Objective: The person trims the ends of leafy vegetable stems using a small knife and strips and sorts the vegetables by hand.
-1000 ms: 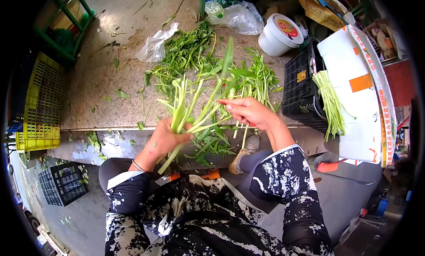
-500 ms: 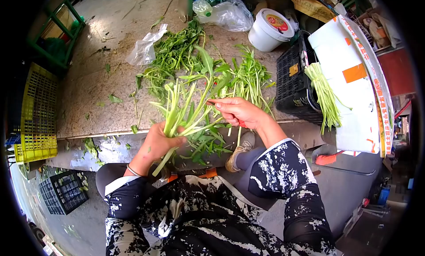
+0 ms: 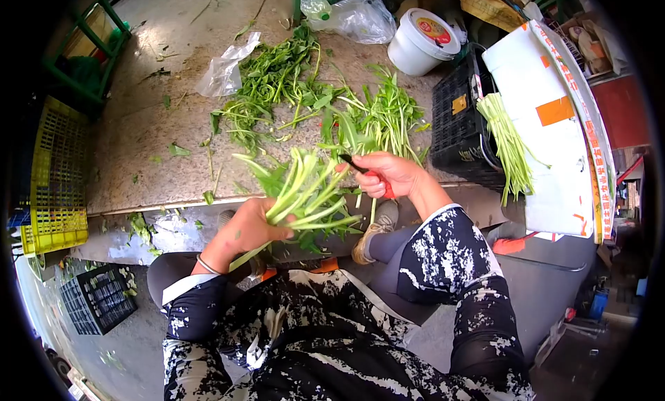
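Observation:
My left hand [image 3: 251,228] is closed round a bunch of pale green leafy-vegetable stems [image 3: 305,189], which looks like water spinach. Their cut ends fan up and to the right. My right hand [image 3: 398,176] grips a small knife [image 3: 356,164] with a red handle. Its dark blade points left, just off the right side of the bunch; whether it touches a stem I cannot tell. Past the blade, a leafy piece [image 3: 346,127] shows against the ground. Beyond my hands lie a heap of loose greens [image 3: 273,79] and another pile of leafy stalks [image 3: 393,117].
On the right, a bundle of trimmed stems [image 3: 504,144] rests against a white foam box [image 3: 533,68] beside a black crate [image 3: 460,134]. A white lidded bucket [image 3: 419,47] stands behind. Yellow [image 3: 62,179] and black [image 3: 98,300] crates are at left. A ledge edge [image 3: 159,208] runs before my knees.
The bunch in my left hand has tipped to the right and sits lower. The long leafy stalk no longer rises above it. My right hand has shifted slightly right with the knife, whose blade shows more.

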A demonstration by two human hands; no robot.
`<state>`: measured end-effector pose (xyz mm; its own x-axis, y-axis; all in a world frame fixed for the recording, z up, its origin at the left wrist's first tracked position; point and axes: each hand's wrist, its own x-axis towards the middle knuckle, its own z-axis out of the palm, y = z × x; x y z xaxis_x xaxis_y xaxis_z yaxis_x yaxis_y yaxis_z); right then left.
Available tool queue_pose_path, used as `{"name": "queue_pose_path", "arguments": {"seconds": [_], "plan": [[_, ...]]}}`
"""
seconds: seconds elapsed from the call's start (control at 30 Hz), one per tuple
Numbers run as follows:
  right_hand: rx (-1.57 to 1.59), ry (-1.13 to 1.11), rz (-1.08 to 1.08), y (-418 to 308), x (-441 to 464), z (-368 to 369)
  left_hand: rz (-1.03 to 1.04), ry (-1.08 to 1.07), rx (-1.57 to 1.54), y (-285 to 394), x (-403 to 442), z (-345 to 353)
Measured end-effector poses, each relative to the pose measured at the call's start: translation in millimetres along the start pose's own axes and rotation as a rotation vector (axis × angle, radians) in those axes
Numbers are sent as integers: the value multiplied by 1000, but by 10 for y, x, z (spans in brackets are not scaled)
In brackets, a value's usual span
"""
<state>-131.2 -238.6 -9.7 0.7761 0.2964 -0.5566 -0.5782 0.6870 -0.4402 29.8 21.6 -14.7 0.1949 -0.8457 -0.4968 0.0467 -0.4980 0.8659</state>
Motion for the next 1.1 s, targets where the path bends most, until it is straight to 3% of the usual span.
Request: {"name": "queue_pose_path", "arguments": {"seconds": [0.07, 0.33, 0.7, 0.93, 1.0, 1.03, 1.07, 1.1], "plan": [[8, -36, 114, 78, 21, -79, 114, -113, 151, -51, 5, 30], [-28, 40, 248, 314, -18, -166, 74, -241, 374, 41, -47, 1], [-692, 511, 214, 526, 20, -233, 0, -124, 261, -6, 71, 107], [-790, 492, 316, 611, 14, -475, -57, -116, 238, -145, 145, 104], [-1414, 520, 215, 736, -21, -896, -21, -107, 260, -143, 107, 2], [-1187, 534, 244, 740, -119, -966, 14, -97, 283, -120, 85, -35], [-1188, 538, 248, 735, -175, -926, 16, -100, 280, -66, 59, -51], [-1105, 488, 457, 735, -244, -882, -28, -10, 142, 1, 36, -55]]}}
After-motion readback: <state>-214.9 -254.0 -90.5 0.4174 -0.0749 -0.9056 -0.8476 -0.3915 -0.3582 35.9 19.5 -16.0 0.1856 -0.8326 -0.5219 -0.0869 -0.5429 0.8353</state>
